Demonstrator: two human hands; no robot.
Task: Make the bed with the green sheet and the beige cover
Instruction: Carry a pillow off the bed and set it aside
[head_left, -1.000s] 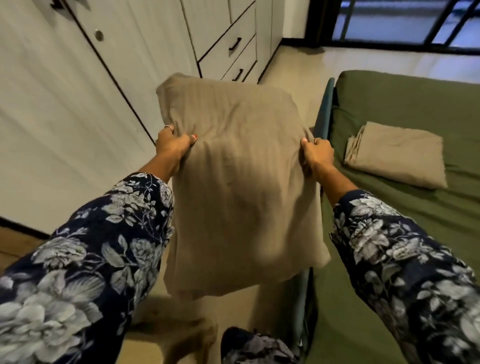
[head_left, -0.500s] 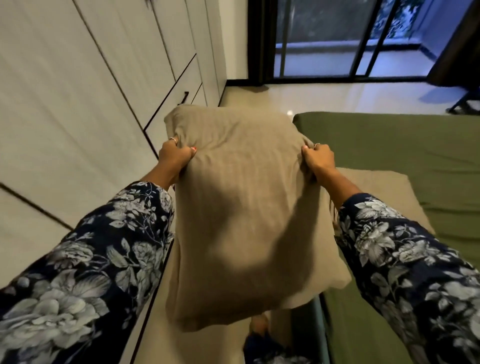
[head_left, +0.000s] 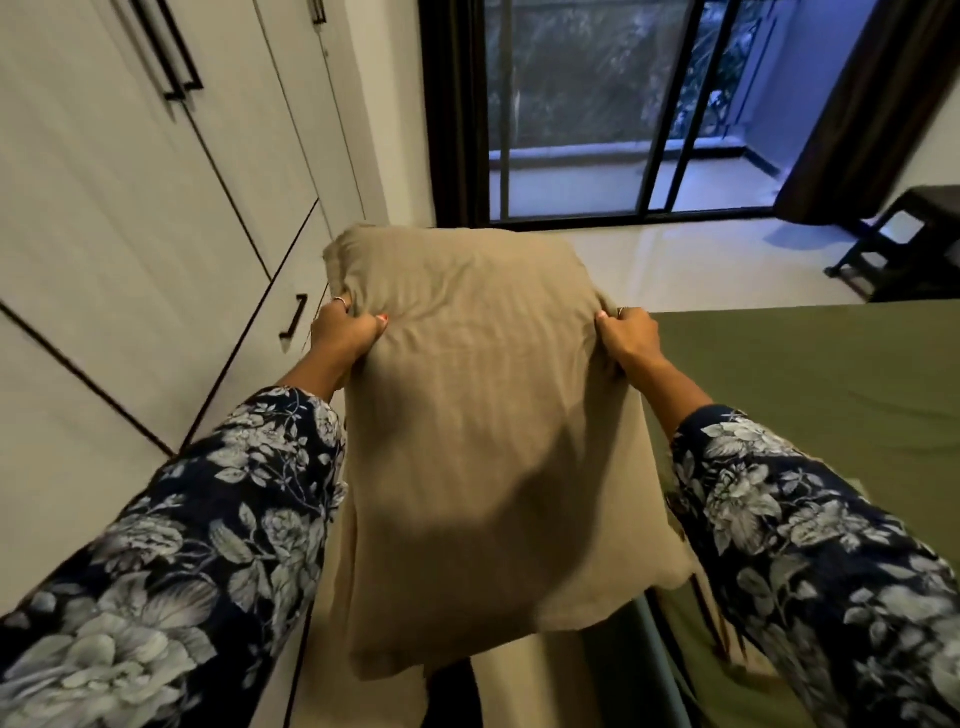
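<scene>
head view, left hand and right hand still gripping beige pillow, raised higher

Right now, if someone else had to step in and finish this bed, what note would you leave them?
Left hand and right hand: each grips a side of the beige-covered pillow, held up in the air beside the bed.
Green sheet: spread over the mattress.
Done: sheet on, pillow in its cover.
Left: lay the pillow on the bed.
</scene>
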